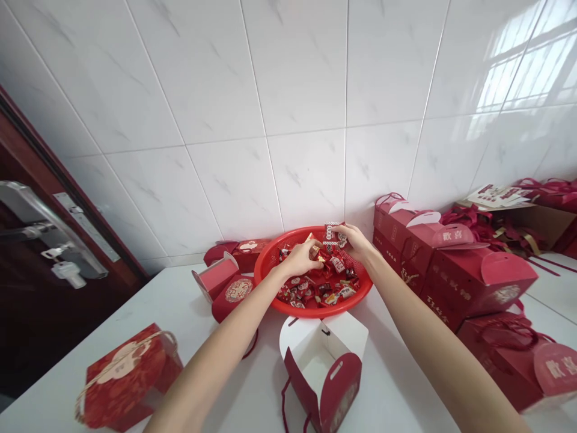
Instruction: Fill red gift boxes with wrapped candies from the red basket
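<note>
A round red plastic basket (314, 312) stands against the tiled wall, holding many wrapped candies (306, 291). My left hand (303, 257) is over the middle of the basket, its fingers curled down around a small gold-coloured piece. Over the basket's back right side, my right hand (354, 239) pinches a small red and white patterned packet (331, 233). In front of the basket sits an open dark red gift box (331, 367) with white inner walls; its flaps are spread and no contents show inside.
Closed red boxes (482, 279) are stacked at the right, near a carton of ribbons (545, 222). Small red boxes (225, 291) lie left of the basket. A red box with rope handle (130, 373) stands front left. A door (40, 288) is at far left.
</note>
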`<state>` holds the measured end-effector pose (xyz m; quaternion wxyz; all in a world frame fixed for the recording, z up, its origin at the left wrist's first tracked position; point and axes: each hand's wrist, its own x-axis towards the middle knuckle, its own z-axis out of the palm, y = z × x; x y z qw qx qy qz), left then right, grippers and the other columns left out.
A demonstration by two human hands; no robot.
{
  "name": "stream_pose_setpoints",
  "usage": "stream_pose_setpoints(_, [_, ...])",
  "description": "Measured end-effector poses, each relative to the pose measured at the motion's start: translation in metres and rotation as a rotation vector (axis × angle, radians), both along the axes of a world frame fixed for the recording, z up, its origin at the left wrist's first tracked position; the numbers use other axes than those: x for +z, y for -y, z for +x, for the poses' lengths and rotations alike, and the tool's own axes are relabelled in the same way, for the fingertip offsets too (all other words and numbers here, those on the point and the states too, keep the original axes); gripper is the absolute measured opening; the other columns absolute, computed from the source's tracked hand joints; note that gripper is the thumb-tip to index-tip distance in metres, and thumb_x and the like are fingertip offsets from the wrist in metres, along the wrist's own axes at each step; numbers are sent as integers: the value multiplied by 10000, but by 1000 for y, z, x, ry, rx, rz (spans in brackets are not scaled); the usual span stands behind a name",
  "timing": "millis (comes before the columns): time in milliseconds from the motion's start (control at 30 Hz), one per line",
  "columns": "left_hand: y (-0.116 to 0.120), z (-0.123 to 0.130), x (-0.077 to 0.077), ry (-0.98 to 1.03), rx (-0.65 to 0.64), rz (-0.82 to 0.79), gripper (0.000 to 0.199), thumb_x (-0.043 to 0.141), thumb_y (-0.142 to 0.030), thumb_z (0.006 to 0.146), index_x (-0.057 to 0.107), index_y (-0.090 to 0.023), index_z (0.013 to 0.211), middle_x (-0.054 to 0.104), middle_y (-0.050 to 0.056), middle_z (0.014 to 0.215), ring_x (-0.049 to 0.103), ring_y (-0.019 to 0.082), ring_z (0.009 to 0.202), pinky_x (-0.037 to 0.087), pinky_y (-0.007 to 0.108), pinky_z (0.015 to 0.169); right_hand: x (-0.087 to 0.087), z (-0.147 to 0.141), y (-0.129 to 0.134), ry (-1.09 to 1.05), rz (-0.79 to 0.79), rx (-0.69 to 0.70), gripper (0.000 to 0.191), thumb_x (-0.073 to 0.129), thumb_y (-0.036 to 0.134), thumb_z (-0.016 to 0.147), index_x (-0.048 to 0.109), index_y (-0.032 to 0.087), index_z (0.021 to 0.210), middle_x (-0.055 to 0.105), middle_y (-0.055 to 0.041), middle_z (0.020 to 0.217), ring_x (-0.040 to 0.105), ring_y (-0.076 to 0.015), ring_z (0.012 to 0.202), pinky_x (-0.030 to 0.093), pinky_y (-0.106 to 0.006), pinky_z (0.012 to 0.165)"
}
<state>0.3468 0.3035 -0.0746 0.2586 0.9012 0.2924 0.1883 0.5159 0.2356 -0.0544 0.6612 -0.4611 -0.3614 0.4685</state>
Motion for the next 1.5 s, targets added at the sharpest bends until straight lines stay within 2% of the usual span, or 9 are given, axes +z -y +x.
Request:
stream_pose_setpoints(167, [31, -31, 15, 465, -7, -285, 459, 773, -321, 721, 538, -210, 1100, 708, 46, 998, 693, 190, 888, 559, 331, 827, 15, -14, 39, -23, 42, 60, 143, 764, 225, 678, 641, 173, 731, 675, -20, 640, 636, -143, 591, 539, -236, 577])
stream_pose_setpoints(333, [87, -62, 30, 526, -62, -444, 550, 806, -433, 718, 509, -227, 1132, 711, 19, 892, 696, 187, 815, 570, 333, 784, 34, -30, 84, 62, 59, 250, 306, 861, 324, 612, 700, 155, 809, 725, -38, 761, 665, -163, 676, 542, -267, 631])
stream_pose_setpoints(533, [132, -87, 42, 206, -110, -254, 485, 726, -370, 813, 608, -226, 1260, 721, 33, 975, 675, 231, 1007, 516, 359, 933, 51, -44, 127, 322, 124, 271, 311, 837, 366, 680, 706, 160, 873, 700, -21, 796, 627, -145, 697, 488, -265, 644])
stream_pose_setpoints(633, [144, -97, 47, -17, -154, -154, 453, 681, -349, 837, 647, -269, 1281, 706, 40, 1151, 632, 257, 1129, 484, 373, 990, 54, -47, 140, 409, 117, 265, 307, 822, 384, 698, 692, 169, 875, 668, 1, 763, 571, -116, 642, 427, -246, 589])
stream_pose_setpoints(733, [153, -108, 53, -210, -100, -37, 386, 626, -405, 867, 698, -293, 1229, 634, 61, 1299, 543, 310, 1261, 444, 417, 1039, 53, -52, 148, 506, 73, 253, 298, 817, 382, 697, 663, 179, 852, 600, 39, 695, 491, -88, 589, 360, -234, 549])
stream_pose_setpoints(933, [158, -127, 65, -538, -64, -78, 650, 670, -537, 789, 587, -273, 1377, 593, 91, 1308, 557, 324, 1201, 489, 363, 887, 41, -61, 147, 768, 9, 411, 314, 781, 402, 742, 685, 187, 950, 583, 36, 714, 500, -112, 637, 384, -249, 580])
stream_pose_setpoints(1067, [155, -127, 63, -622, -100, -114, 692, 648, -571, 788, 560, -246, 1392, 598, 91, 1293, 559, 316, 1186, 483, 345, 839, 36, -68, 145, 953, 51, 494, 193, 724, 334, 795, 702, 178, 906, 615, 11, 739, 536, -126, 684, 426, -251, 613])
stream_pose_setpoints(1333, [157, -126, 64, -631, -114, -129, 726, 650, -550, 791, 531, -231, 1432, 578, 93, 1272, 559, 309, 1171, 477, 326, 806, 30, -81, 144, 798, 43, 342, 268, 677, 450, 856, 618, 189, 833, 597, 23, 599, 600, -145, 504, 403, -245, 446])
stream_pose_setpoints(1500, [167, -127, 67, -597, -149, -129, 681, 701, -438, 736, 564, -278, 1383, 554, 69, 1293, 560, 307, 1161, 487, 313, 783, 30, -89, 147, 887, 110, 374, 283, 670, 445, 872, 611, 179, 794, 589, 30, 575, 534, -109, 492, 369, -228, 459])
